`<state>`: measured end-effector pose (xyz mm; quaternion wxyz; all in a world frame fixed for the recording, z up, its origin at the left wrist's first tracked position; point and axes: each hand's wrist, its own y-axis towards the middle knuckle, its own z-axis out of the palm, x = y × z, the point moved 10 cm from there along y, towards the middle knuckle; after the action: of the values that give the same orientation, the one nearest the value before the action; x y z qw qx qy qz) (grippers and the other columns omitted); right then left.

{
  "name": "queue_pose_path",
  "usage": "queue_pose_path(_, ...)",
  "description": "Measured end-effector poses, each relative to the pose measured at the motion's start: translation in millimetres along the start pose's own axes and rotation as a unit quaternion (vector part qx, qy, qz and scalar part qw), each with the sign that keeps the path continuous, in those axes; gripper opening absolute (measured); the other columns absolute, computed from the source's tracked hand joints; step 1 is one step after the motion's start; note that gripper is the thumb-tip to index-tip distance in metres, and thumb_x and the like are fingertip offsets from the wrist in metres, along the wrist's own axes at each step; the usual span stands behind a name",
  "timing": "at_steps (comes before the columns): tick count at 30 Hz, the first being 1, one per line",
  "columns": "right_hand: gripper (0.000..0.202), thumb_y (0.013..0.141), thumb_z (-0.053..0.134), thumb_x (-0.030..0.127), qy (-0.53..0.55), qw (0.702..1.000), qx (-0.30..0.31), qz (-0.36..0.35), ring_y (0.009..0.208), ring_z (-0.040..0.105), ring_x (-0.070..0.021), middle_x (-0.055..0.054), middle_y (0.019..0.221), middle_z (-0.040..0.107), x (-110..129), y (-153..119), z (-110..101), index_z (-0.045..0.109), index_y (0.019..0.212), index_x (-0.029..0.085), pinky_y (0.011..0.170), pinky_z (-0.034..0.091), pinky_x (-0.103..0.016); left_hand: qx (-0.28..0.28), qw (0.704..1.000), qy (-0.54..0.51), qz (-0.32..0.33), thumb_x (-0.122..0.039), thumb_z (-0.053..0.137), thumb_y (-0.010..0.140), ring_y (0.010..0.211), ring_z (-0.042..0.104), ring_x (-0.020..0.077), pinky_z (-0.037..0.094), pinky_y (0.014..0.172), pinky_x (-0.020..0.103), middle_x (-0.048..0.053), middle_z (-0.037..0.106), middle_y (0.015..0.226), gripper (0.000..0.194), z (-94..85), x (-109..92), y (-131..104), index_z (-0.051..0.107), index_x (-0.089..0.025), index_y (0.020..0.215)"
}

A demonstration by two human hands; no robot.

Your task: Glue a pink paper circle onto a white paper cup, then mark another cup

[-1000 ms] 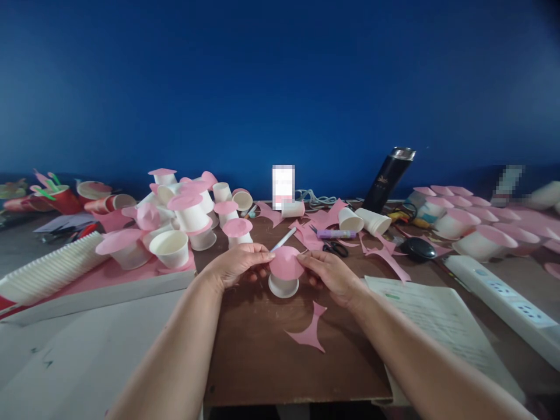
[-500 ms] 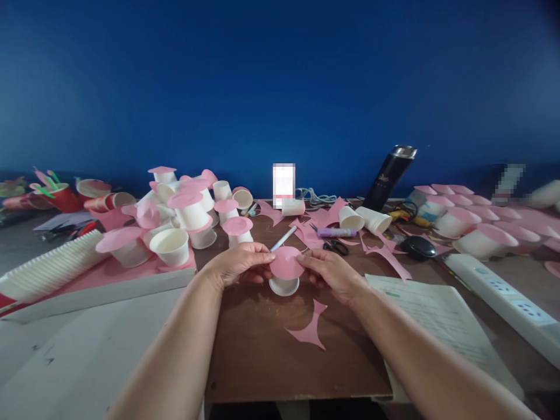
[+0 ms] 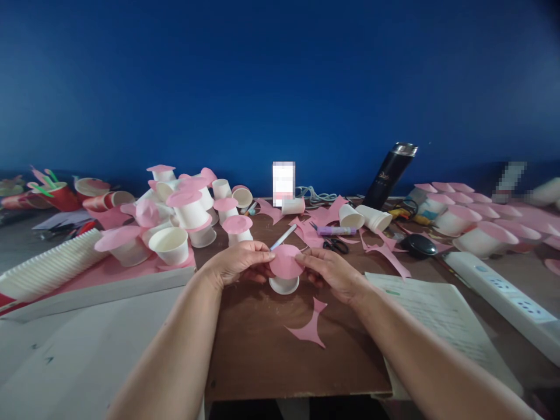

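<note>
A pink paper disc [image 3: 287, 262] lies over the base of an upside-down white paper cup [image 3: 284, 285] on the brown table. My left hand [image 3: 245, 262] pinches the disc's left edge between thumb and finger. On the opposite edge, the thumb and finger of my right hand [image 3: 324, 269] are closed too. The lower fingers of both hands are curled beneath the disc and partly hidden. Just behind the disc lies a white pen [image 3: 284, 236]. A pink paper scrap [image 3: 311, 328] rests in front of the cup.
Many disc-topped cups [image 3: 189, 209] crowd the left, beside a stack of nested cups [image 3: 56, 265]. Black scissors [image 3: 336, 246], a purple tube [image 3: 336, 231] and a computer mouse [image 3: 419, 245] lie behind right. A power strip [image 3: 503, 297], a dark flask [image 3: 389, 175] and written paper [image 3: 437, 321] are rightward.
</note>
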<state>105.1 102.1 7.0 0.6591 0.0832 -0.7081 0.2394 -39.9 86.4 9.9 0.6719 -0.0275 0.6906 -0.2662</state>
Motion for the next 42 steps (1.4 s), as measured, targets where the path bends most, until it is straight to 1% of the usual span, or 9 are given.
queue_pose_path(6,0.035,0.067,0.074,0.047,0.013,1.0,-0.008,0.004,0.048,0.039,-0.0062,0.005,0.056,0.05,-3.2,0.9,-0.2,0.056,0.075,0.017,0.042,0.023,-0.02,-0.001,1.0,0.001,0.003,-0.04,0.073,0.069,0.073,0.065,0.0155,0.053,0.058,0.023,0.005,0.066,0.075,0.033,-0.9,0.9,1.6,0.057,-0.015,0.085)
queue_pose_path(10,0.035,0.067,0.074,0.047,0.01,1.0,-0.008,-0.003,0.047,0.04,-0.0063,0.005,0.055,0.051,-3.9,1.9,-0.6,0.056,0.076,0.018,0.042,0.024,-0.02,0.004,1.0,0.001,0.007,-0.041,0.073,0.069,0.074,0.065,0.0158,0.053,0.059,0.023,0.005,0.066,0.076,0.034,0.3,0.2,1.3,0.057,-0.015,0.085)
queue_pose_path(14,0.036,0.066,0.074,0.048,0.008,1.0,-0.009,-0.006,0.045,0.038,-0.0062,0.005,0.054,0.05,-4.8,2.5,-1.8,0.056,0.075,0.018,0.041,0.024,-0.021,0.004,1.0,-0.004,0.008,-0.043,0.076,0.065,0.074,0.064,0.0151,0.053,0.06,0.024,0.004,0.064,0.078,0.04,3.3,-0.9,0.3,0.056,-0.015,0.085)
queue_pose_path(19,0.037,0.067,0.073,0.05,-0.007,1.0,-0.012,-0.002,0.044,0.038,-0.0064,0.005,0.054,0.051,-7.1,2.9,-3.2,0.056,0.075,0.018,0.04,0.023,-0.021,-0.009,1.0,0.03,0.002,-0.04,0.08,0.059,0.07,0.064,0.0152,0.053,0.062,0.027,0.006,0.066,0.082,0.046,5.4,-0.8,0.8,0.056,-0.014,0.088)
queue_pose_path(24,0.038,0.067,0.073,0.051,-0.009,1.0,-0.005,-0.01,0.045,0.038,-0.0063,0.004,0.054,0.05,-3.2,1.7,-1.3,0.057,0.075,0.017,0.041,0.024,-0.021,-0.009,0.999,0.031,0.001,-0.038,0.082,0.057,0.074,0.066,0.0175,0.055,0.068,0.03,0.007,0.067,0.083,0.048,4.5,1.7,3.3,0.057,-0.014,0.09)
queue_pose_path(32,0.037,0.069,0.072,0.049,-0.023,0.999,0.011,-0.023,0.048,0.04,-0.0066,0.004,0.057,0.051,-1.5,3.0,-0.9,0.058,0.079,0.016,0.041,0.025,-0.019,-0.006,0.999,0.042,-0.002,-0.039,0.08,0.06,0.073,0.066,0.0168,0.055,0.07,0.031,0.007,0.067,0.085,0.047,5.4,1.1,2.1,0.055,-0.014,0.09)
queue_pose_path(37,0.04,0.071,0.069,0.054,-0.027,0.999,0.015,-0.026,0.048,0.039,-0.0065,0.003,0.058,0.051,-2.0,2.8,0.8,0.058,0.082,0.016,0.041,0.024,-0.02,0.001,0.999,0.039,0.001,-0.038,0.08,0.061,0.074,0.066,0.0163,0.055,0.07,0.031,0.007,0.065,0.087,0.046,6.3,-0.2,1.9,0.054,-0.014,0.09)
queue_pose_path(40,0.043,0.072,0.067,0.056,-0.041,0.999,0.019,-0.027,0.047,0.039,-0.0061,0.004,0.058,0.051,-0.6,0.9,3.7,0.06,0.087,0.015,0.041,0.025,-0.02,0.003,0.999,0.039,0.0,-0.038,0.08,0.061,0.074,0.066,0.0163,0.055,0.07,0.031,0.007,0.066,0.087,0.047,6.8,0.2,2.2,0.054,-0.014,0.091)
queue_pose_path(42,0.047,0.069,0.07,0.055,-0.06,0.998,0.01,-0.029,0.048,0.043,-0.0068,0.003,0.061,0.055,0.4,-0.1,3.9,0.061,0.092,0.015,0.042,0.029,-0.02,0.001,0.999,0.045,0.0,-0.038,0.08,0.061,0.075,0.066,0.0169,0.055,0.07,0.031,0.007,0.066,0.087,0.047,7.3,-0.6,1.8,0.054,-0.014,0.091)
